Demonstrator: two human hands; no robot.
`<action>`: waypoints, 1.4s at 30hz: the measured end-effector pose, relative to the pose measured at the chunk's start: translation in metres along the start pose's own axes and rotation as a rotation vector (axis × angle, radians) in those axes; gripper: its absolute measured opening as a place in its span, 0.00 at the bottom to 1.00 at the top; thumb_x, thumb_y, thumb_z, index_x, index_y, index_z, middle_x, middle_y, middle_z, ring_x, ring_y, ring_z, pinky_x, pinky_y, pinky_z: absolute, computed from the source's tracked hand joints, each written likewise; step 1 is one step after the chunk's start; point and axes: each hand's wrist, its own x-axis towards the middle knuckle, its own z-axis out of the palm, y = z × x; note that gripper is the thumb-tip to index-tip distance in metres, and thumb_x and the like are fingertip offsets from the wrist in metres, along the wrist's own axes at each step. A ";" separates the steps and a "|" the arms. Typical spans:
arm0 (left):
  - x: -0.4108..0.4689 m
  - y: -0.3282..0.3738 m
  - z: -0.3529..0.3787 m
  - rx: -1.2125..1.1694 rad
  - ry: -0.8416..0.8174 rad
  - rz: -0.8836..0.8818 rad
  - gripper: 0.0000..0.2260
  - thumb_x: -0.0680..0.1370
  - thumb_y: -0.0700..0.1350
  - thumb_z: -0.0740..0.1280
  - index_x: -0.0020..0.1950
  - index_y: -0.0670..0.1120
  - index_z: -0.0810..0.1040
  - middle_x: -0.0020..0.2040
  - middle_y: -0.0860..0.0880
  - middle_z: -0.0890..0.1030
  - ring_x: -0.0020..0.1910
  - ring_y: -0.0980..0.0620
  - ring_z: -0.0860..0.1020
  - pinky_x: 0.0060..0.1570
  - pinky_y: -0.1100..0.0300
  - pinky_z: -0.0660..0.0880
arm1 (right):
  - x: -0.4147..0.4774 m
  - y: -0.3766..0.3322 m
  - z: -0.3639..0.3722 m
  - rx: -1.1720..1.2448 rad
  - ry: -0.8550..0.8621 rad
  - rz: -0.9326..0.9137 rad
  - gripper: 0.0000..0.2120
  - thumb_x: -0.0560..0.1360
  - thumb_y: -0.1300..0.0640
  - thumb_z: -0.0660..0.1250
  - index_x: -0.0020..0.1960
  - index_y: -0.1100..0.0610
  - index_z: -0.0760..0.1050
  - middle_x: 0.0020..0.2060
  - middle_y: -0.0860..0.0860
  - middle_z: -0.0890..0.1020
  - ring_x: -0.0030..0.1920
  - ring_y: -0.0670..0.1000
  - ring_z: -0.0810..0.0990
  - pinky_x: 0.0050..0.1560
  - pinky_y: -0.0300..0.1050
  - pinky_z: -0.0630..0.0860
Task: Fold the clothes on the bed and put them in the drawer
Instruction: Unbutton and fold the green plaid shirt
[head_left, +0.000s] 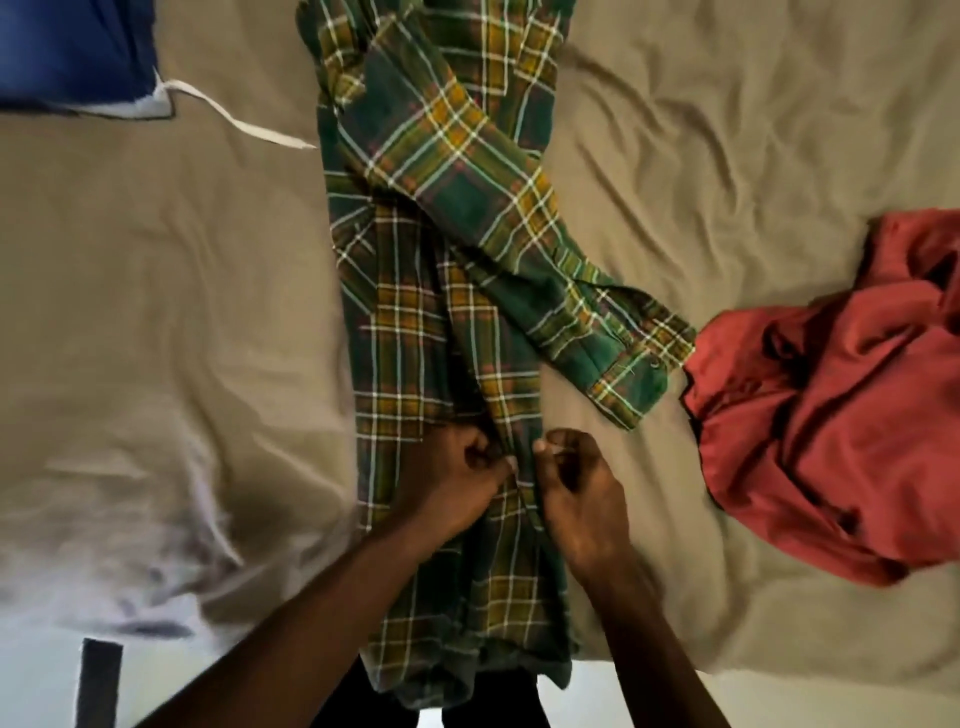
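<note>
Plaid shirt (415, 338) lies with its long axis running straight away from both hands. Left hand (457, 488) and right hand (582, 499) pinch its near-end centre, side by side.

A home bedroom: a bed (182, 312) in rumpled tan sheeting fills the frame, a plaid shirt (415, 260) and red garment (831, 405) on it.

Bed (182, 312) with plaid shirt (415, 312), red garment (831, 415)

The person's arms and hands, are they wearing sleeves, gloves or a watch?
No. The left hand and right hand are bare, no gloves. Both forearms are uncovered up to the picture's edge: no sleeves, and no watch, ring or bracelet shows.
</note>
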 end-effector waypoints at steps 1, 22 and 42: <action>-0.007 -0.005 0.004 -0.077 0.072 -0.015 0.13 0.73 0.54 0.76 0.36 0.50 0.76 0.31 0.55 0.78 0.35 0.52 0.79 0.37 0.57 0.73 | 0.001 0.005 0.001 -0.004 -0.005 -0.007 0.04 0.80 0.50 0.68 0.53 0.49 0.79 0.42 0.44 0.84 0.49 0.52 0.84 0.43 0.36 0.74; 0.137 0.116 -0.163 -0.177 0.610 0.020 0.23 0.71 0.69 0.72 0.52 0.51 0.79 0.51 0.48 0.85 0.53 0.44 0.83 0.56 0.53 0.78 | 0.158 -0.155 -0.114 0.358 0.886 0.000 0.24 0.75 0.57 0.62 0.72 0.56 0.68 0.66 0.60 0.74 0.67 0.61 0.73 0.65 0.52 0.67; 0.053 0.197 -0.255 -0.759 0.017 0.944 0.10 0.66 0.39 0.63 0.26 0.48 0.79 0.28 0.54 0.78 0.28 0.56 0.75 0.30 0.65 0.72 | 0.126 -0.225 -0.041 0.954 -0.426 -0.178 0.19 0.83 0.41 0.61 0.62 0.53 0.78 0.56 0.55 0.84 0.54 0.54 0.83 0.56 0.53 0.77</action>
